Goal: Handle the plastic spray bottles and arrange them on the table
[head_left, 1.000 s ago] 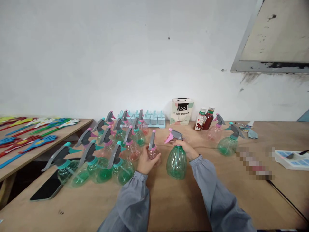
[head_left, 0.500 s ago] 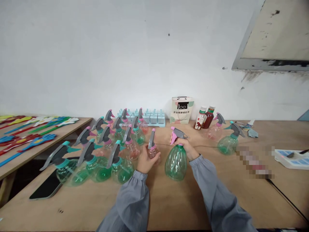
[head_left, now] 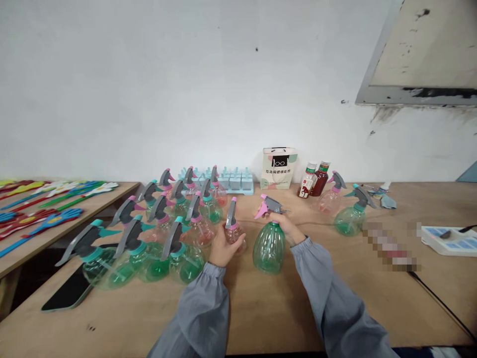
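Observation:
My left hand (head_left: 222,248) is wrapped round a small clear pink spray bottle (head_left: 233,232) with a grey and pink head, standing on the table. To its right, a larger ribbed green bottle (head_left: 269,251) is upright on the wood. My right hand (head_left: 289,229) closes round the neck of its grey and pink spray head (head_left: 273,204), whose pink trigger points left. Part of my right fingers is hidden behind this head. Left of my hands stand several green spray bottles (head_left: 188,266) and pink spray bottles (head_left: 201,231), close together.
Behind are a pale blue ice-pop mould (head_left: 240,183), a paper bag (head_left: 278,171) and two red-brown bottles (head_left: 320,180). At right stand a pink spray bottle (head_left: 330,200), a green one (head_left: 350,222) and a power strip (head_left: 450,241). A phone (head_left: 69,291) lies at left.
The spray head in my right hand has turned a little, its pink trigger now reaching further left. My left hand still holds the pink bottle. The whole view has shifted slightly.

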`<action>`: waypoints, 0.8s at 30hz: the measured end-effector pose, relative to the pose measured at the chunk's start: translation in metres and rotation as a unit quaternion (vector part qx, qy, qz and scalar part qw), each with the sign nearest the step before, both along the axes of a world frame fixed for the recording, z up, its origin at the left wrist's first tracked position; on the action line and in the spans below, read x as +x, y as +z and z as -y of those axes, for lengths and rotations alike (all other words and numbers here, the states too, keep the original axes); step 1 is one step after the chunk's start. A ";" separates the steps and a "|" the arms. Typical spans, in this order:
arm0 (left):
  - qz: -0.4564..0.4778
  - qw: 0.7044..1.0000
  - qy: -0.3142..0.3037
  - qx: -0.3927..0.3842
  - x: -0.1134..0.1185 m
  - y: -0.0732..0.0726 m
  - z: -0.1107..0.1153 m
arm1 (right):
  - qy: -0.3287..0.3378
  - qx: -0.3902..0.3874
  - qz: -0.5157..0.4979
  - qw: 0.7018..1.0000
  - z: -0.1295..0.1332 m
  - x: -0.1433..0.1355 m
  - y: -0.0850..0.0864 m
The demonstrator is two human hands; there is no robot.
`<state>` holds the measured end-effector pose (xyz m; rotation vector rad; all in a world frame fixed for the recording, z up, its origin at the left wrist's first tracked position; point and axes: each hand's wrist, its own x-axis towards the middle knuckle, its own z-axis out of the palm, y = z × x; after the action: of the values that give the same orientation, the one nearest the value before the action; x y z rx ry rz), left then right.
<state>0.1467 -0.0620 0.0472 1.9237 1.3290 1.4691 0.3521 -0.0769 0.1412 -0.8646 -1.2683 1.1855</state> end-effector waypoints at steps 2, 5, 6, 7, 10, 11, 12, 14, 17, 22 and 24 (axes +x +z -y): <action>0.000 1.000 -0.002 0.001 0.000 0.000 0.000 | 0.008 -0.010 0.003 1.000 0.001 0.000 -0.002; -0.003 1.000 -0.002 0.000 0.000 0.000 0.000 | 0.013 0.004 -0.010 1.000 -0.001 -0.001 -0.004; -0.004 1.000 -0.001 0.001 0.000 0.000 0.000 | 0.005 0.017 -0.015 1.000 -0.001 -0.001 -0.004; -0.004 1.000 0.000 0.001 0.000 0.000 0.000 | -0.004 0.030 -0.017 0.999 -0.002 0.000 -0.004; -0.005 1.000 -0.001 0.002 -0.001 0.000 0.000 | -0.019 0.058 -0.021 0.998 -0.004 0.001 -0.003; -0.005 1.000 -0.001 0.002 -0.001 0.000 0.000 | -0.011 0.059 -0.023 0.998 -0.004 0.001 -0.003; -0.005 1.000 -0.001 0.002 -0.001 0.000 0.000 | 0.002 0.056 -0.026 0.998 -0.004 0.002 -0.003; -0.005 1.000 0.000 0.004 0.000 -0.001 -0.001 | 0.030 0.042 -0.029 0.998 -0.003 0.001 -0.003; -0.003 1.000 0.000 0.009 0.000 -0.002 -0.001 | 0.056 0.032 -0.040 0.997 -0.004 0.000 -0.005; -0.008 1.000 0.002 0.018 -0.001 -0.002 -0.002 | 0.022 0.065 -0.168 0.983 -0.008 0.001 -0.008; -0.009 1.000 0.003 0.017 -0.001 -0.003 -0.002 | -0.008 0.060 -0.178 0.982 -0.007 0.003 -0.007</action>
<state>0.1462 -0.0601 0.0447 1.9594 1.3278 1.4898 0.3554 -0.0700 0.1338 -0.5422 -1.0254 1.1773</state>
